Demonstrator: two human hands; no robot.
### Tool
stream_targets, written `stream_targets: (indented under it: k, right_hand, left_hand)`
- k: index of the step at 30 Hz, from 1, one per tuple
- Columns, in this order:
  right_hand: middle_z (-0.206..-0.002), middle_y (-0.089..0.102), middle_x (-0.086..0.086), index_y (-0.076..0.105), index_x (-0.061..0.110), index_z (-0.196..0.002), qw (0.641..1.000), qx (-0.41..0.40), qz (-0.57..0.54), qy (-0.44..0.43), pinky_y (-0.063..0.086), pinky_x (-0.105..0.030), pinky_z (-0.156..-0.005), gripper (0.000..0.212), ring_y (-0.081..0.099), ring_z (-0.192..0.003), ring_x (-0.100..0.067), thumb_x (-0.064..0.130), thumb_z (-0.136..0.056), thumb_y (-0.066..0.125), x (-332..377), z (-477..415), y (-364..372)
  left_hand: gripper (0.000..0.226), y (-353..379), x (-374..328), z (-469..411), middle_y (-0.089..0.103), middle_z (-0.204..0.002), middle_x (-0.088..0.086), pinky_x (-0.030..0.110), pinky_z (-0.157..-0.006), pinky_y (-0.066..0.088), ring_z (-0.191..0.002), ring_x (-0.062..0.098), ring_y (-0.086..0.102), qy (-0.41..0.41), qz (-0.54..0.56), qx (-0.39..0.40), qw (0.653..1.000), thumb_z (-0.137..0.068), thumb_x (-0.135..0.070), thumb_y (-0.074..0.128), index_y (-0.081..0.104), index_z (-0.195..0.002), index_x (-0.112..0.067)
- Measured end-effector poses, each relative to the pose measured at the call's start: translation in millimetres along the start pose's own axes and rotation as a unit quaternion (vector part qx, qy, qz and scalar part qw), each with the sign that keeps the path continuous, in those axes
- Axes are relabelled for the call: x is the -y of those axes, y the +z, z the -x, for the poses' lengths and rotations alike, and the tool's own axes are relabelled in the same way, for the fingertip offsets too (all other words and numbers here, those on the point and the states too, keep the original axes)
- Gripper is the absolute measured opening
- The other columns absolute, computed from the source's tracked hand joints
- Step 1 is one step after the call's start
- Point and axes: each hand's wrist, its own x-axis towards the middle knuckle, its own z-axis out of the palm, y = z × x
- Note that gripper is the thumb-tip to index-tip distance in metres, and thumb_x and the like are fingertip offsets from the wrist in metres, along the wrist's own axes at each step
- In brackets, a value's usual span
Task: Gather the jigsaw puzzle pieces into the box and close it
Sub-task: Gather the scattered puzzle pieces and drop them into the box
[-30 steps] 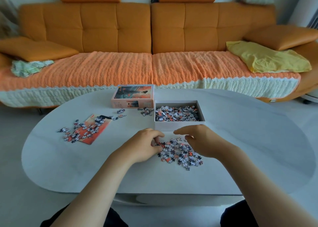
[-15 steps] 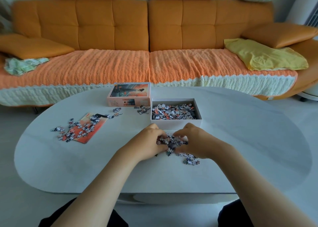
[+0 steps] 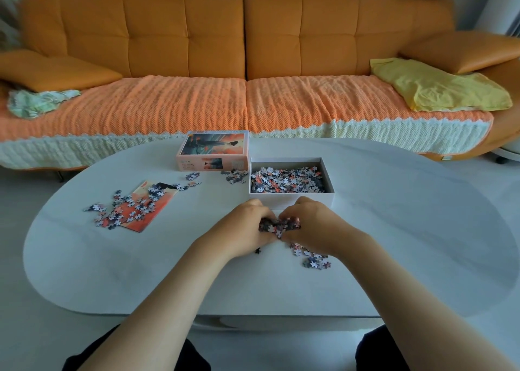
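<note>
A: Finger state?
B: Both sets curled inward. The left hand (image 3: 247,227) and right hand (image 3: 312,224) cup one handful of pieces (image 3: 278,225) between them, fingertips nearly meeting over it. Can't tell if the load is clear of the table (image 3: 394,244) or dragging on it.
A: Target from there?
B: The box (image 3: 292,200) is at 12 o'clock, just beyond the knuckles. It's open and already partly filled. Its long axis runs 9-to-3, so the near wall is broadside to the hands.
A: Which hand is closer?
B: About even. The box centre sits slightly toward 1 o'clock of the handful, so the right hand has a marginal edge. My read: short lift over the near wall toward 12, both hands together, then release.
A: Spill risk?
B: Probably some, since it's loose pieces in a two-hand cup. There are stragglers (image 3: 312,259) at 5 o'clock by the right wrist, and one stray piece (image 3: 257,251) at 6 o'clock of the left hand.
A: Rest of the job?
B: A small cluster (image 3: 235,176) lies at the box's 9 o'clock, just beside it. A bigger scatter (image 3: 126,210) lies on a printed card (image 3: 138,225) at 9–10 o'clock of the left hand, well apart. The lid (image 3: 213,152) is at 11 o'clock, picture up, beside the box's far-left corner. Several scoops are left before closing.
</note>
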Motion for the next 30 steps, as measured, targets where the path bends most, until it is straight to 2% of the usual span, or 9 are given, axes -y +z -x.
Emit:
stream_targets:
  k: [2, 6, 10, 13, 17, 22, 26, 28, 30]
  right_hand:
    - [-0.105, 0.052, 0.004, 0.067, 0.027, -0.114, 1.000, -0.014, -0.013, -0.001, 0.047, -0.026, -0.083, 0.034, 0.054, -0.095, -0.013, 0.034, -0.082, 0.072, 0.8, -1.3, 0.4]
    - [-0.095, 0.062, 0.008, 0.069, 0.025, -0.104, 0.997, -0.026, -0.066, 0.008, 0.040, -0.011, -0.058, 0.029, 0.053, -0.071, -0.002, 0.026, -0.076, 0.078, 0.5, -3.2, -1.1]
    - [-0.091, 0.066, 0.007, 0.068, 0.026, -0.094, 0.993, -0.027, -0.108, 0.027, 0.040, -0.011, -0.046, 0.023, 0.057, -0.059, -0.007, 0.025, -0.074, 0.079, -1.5, -6.5, -2.3]
    - [-0.087, 0.067, 0.009, 0.069, 0.029, -0.090, 0.994, -0.030, -0.106, 0.027, 0.044, -0.013, -0.049, 0.019, 0.062, -0.060, -0.008, 0.028, -0.075, 0.080, -2.2, -10.1, -5.8]
    - [-0.079, 0.069, 0.009, 0.070, 0.030, -0.089, 0.988, -0.068, -0.134, 0.025, 0.056, -0.024, -0.059, 0.016, 0.068, -0.061, -0.014, 0.030, -0.076, 0.080, -2.5, -13.5, -21.1]
    - [-0.073, 0.069, 0.009, 0.072, 0.023, -0.089, 0.968, -0.181, -0.173, 0.013, 0.050, -0.016, -0.055, 0.018, 0.066, -0.055, -0.011, 0.025, -0.075, 0.082, -5.8, -27.7, -36.4]
    - [-0.081, 0.066, 0.006, 0.072, 0.020, -0.093, 0.954, -0.266, -0.139, -0.008, 0.048, -0.019, -0.066, 0.019, 0.061, -0.072, -0.012, 0.021, -0.076, 0.080, -8.7, -44.9, -31.7]
    - [-0.089, 0.064, 0.006, 0.073, 0.020, -0.102, 0.961, -0.256, -0.105, -0.015, 0.046, -0.018, -0.071, 0.022, 0.057, -0.077, -0.011, 0.020, -0.080, 0.076, -11.3, -50.1, -26.5]
    - [-0.099, 0.065, 0.006, 0.070, 0.022, -0.114, 0.972, -0.219, -0.081, -0.022, 0.042, -0.015, -0.075, 0.027, 0.057, -0.084, -0.010, 0.020, -0.086, 0.069, -15.3, -51.6, -21.4]
  left_hand:
    - [0.027, 0.1, 1.8, -1.9, 0.052, -0.099, -0.008, 0.022, -0.079, 0.044, -0.090, 0.010, 0.055, 0.005, 0.009, -0.015, 1.000, -0.083, -0.029, 0.073, 0.067, -0.108, -0.024]
    - [0.022, -2.3, 2.8, -2.4, 0.060, -0.097, -0.006, 0.021, -0.076, 0.046, -0.083, 0.010, 0.057, 0.005, 0.036, -0.034, 0.999, -0.082, -0.020, 0.076, 0.069, -0.102, -0.023]
    - [0.020, -6.6, 2.6, -4.6, 0.064, -0.090, -0.014, 0.015, -0.070, 0.045, -0.078, 0.001, 0.059, -0.012, 0.075, -0.029, 0.997, -0.082, -0.017, 0.076, 0.071, -0.100, -0.025]
    - [0.017, -10.5, 2.7, -8.4, 0.066, -0.086, -0.014, 0.017, -0.068, 0.047, -0.077, 0.003, 0.062, -0.015, 0.099, -0.038, 0.994, -0.082, -0.016, 0.076, 0.071, -0.095, -0.027]
    - [0.015, -21.7, 0.5, -17.5, 0.064, -0.082, -0.016, 0.008, -0.059, 0.038, -0.070, -0.007, 0.058, -0.006, 0.127, -0.069, 0.990, -0.083, -0.019, 0.076, 0.070, -0.092, -0.029]
    - [0.015, -32.6, -4.5, -36.6, 0.062, -0.077, -0.023, 0.008, -0.062, 0.038, -0.069, -0.011, 0.055, 0.020, 0.152, -0.148, 0.977, -0.085, -0.021, 0.074, 0.068, -0.089, -0.034]
    - [0.014, -30.0, -3.1, -53.1, 0.062, -0.081, -0.023, 0.013, -0.066, 0.041, -0.073, -0.009, 0.056, 0.018, 0.138, -0.189, 0.972, -0.089, -0.022, 0.069, 0.071, -0.101, -0.028]
    - [0.018, -25.4, 1.0, -58.6, 0.062, -0.086, -0.022, 0.019, -0.071, 0.044, -0.077, -0.006, 0.056, 0.018, 0.109, -0.198, 0.974, -0.090, -0.023, 0.068, 0.071, -0.107, -0.027]
    - [0.025, -18.5, 7.4, -62.2, 0.067, -0.099, -0.011, 0.031, -0.081, 0.046, -0.090, 0.008, 0.056, 0.026, 0.030, -0.206, 0.978, -0.090, -0.025, 0.067, 0.070, -0.115, -0.026]
